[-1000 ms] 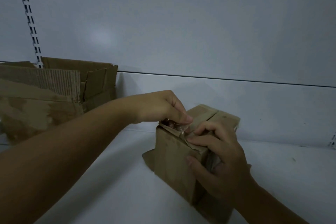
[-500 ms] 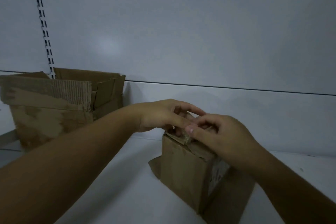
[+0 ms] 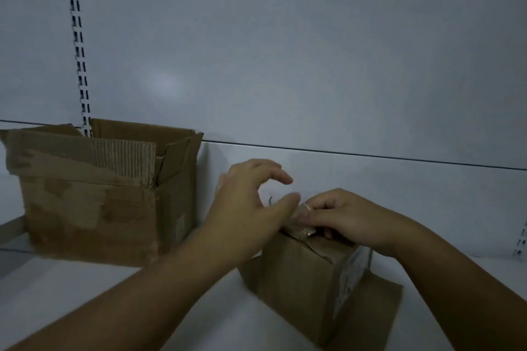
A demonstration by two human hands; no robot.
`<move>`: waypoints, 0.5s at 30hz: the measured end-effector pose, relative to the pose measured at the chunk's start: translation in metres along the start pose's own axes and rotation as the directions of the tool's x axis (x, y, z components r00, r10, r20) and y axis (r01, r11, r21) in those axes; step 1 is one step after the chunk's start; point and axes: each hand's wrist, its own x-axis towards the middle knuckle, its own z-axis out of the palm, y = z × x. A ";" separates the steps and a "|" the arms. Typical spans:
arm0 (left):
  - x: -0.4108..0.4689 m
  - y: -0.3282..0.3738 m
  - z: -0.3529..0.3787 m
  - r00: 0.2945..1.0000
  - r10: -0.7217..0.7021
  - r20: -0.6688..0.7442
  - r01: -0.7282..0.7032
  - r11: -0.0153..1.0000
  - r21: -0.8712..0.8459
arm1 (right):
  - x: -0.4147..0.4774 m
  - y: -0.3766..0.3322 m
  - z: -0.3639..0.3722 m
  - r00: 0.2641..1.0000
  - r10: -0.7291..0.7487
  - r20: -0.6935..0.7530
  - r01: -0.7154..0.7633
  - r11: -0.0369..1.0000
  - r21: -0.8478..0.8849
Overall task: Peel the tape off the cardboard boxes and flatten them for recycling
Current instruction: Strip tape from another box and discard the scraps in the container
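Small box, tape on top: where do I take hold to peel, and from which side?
Put the grip on the loose, crinkled end of the tape lifted off the top of the small box. Probably come from the left and above with the left hand: the right hand pinches it from the right, leaving the left side free.

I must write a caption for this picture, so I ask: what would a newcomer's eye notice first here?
First, two hands meet on top of the small cardboard box at lower centre-right: the right hand pinches a shiny strip of tape, the left hand hovers beside it, fingers apart. Next, the large open box with torn walls stands at the left of the white shelf.
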 end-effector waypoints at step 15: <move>-0.055 -0.037 0.034 0.909 0.417 -0.017 -0.408 0.896 0.174 | 0.002 0.002 0.004 0.998 0.046 -0.047 -0.042 0.996 0.085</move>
